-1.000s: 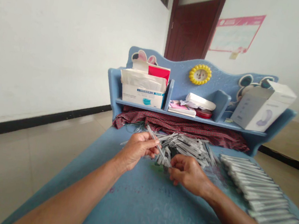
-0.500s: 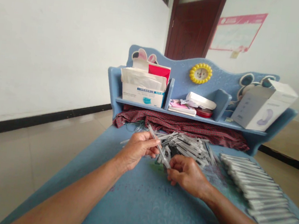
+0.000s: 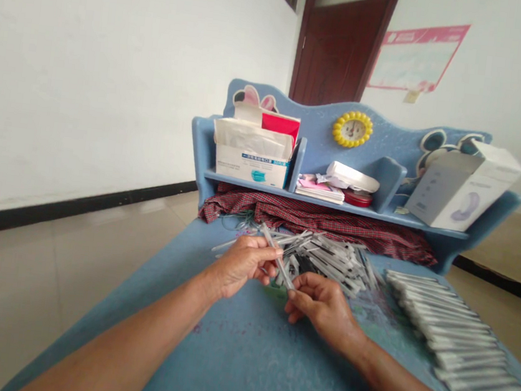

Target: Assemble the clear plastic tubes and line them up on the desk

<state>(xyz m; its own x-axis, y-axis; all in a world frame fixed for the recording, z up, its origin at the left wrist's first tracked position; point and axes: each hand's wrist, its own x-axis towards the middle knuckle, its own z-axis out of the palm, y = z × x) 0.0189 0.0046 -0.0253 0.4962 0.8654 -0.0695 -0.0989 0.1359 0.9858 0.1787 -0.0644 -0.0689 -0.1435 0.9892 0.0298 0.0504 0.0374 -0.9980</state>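
My left hand pinches a slim, translucent pen near its middle, between thumb and fingers. At the pen's lower right end, the fingertips of my right hand are closed on it. The pen slants from upper left down to lower right above the table. Just behind both hands lies a loose pile of clear and white pen pieces, some with black parts. To the right, a row of pens lies side by side in a stack.
The blue table has a raised shelf at the back. On it stand a mask box, a white case, a red round tin and a tilted white box. A checked cloth lies beneath the shelf.
My right hand has shifted slightly left and up along the pen, nearer my left hand. Both hands keep their hold on it. The view has moved a little.
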